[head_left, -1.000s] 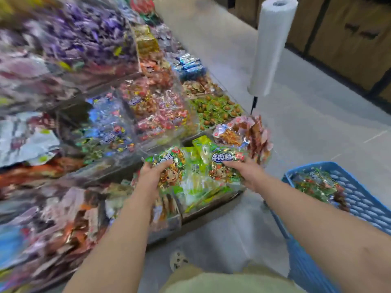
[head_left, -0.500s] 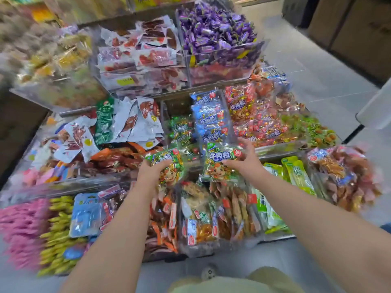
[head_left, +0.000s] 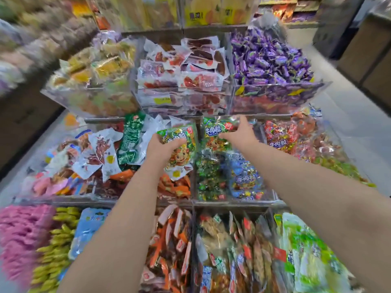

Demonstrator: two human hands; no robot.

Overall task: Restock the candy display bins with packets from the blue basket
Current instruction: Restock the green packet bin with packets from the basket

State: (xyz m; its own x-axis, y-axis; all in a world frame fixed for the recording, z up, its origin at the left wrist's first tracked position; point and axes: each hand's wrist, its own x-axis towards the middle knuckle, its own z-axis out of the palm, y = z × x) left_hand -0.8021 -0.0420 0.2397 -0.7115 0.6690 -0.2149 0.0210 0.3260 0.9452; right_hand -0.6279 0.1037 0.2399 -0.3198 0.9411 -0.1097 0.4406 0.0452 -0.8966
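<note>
The left hand (head_left: 160, 148) closes its grip round a glossy, crinkled green packet (head_left: 179, 153) printed with a cartoon face. The right hand (head_left: 241, 134) pinches a twin packet (head_left: 218, 132) by its edge. Both packets hang over the clear-walled middle bin (head_left: 211, 200), close under the purple-sweet bin (head_left: 281, 96). Both have moved farther back than half a second ago.

The green packet (head_left: 218, 132) gripped by the right hand (head_left: 241, 135) carries the white characters 牛肉粒 across its top. Small Latin letters beneath them are too blurred to read. The same 牛肉粒 stands on the blue packet (head_left: 245, 179) in the middle bin and on the red packet (head_left: 279, 140) toward the display's right edge. On the second green packet (head_left: 179, 154), in the left hand (head_left: 161, 145), fingers cover most of the title.
</note>
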